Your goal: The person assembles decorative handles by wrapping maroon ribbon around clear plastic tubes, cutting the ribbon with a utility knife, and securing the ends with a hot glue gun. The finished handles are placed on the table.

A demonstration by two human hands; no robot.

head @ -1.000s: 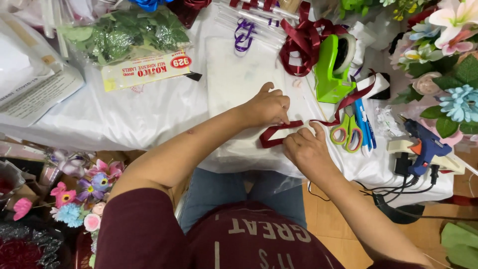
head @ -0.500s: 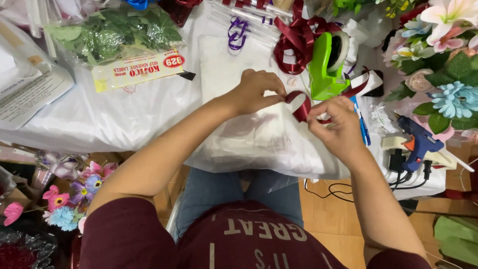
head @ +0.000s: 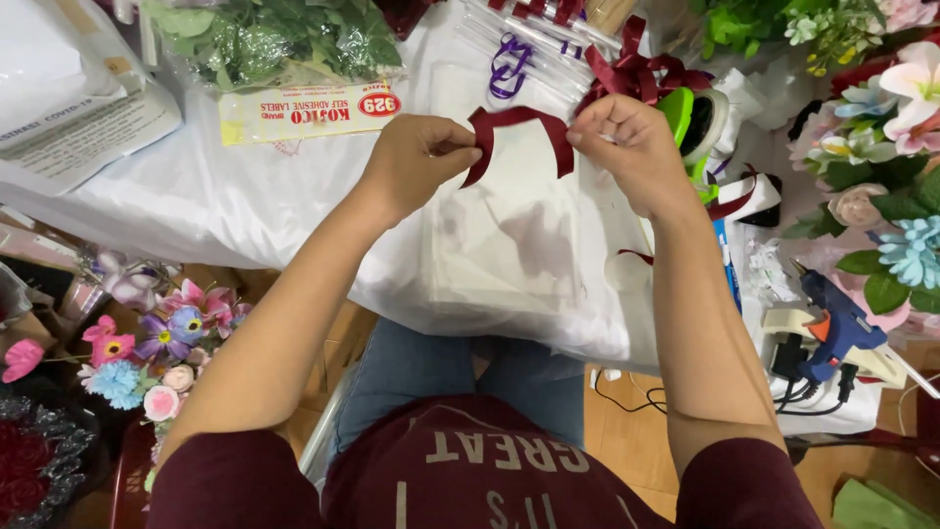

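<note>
Head view: your left hand and right hand each pinch one end of a dark red satin ribbon strip, arched above the white-covered worktop—loop-forming step, likely; next, bring the ends together precisely.

A short strip of dark red ribbon is bent into an arch, its middle uppermost and both ends hanging down. One end is pinched in the left hand, the other in the right hand. The ribbon is glossy, flat and narrow, held above the clear plastic sheet on the worktop.
</note>
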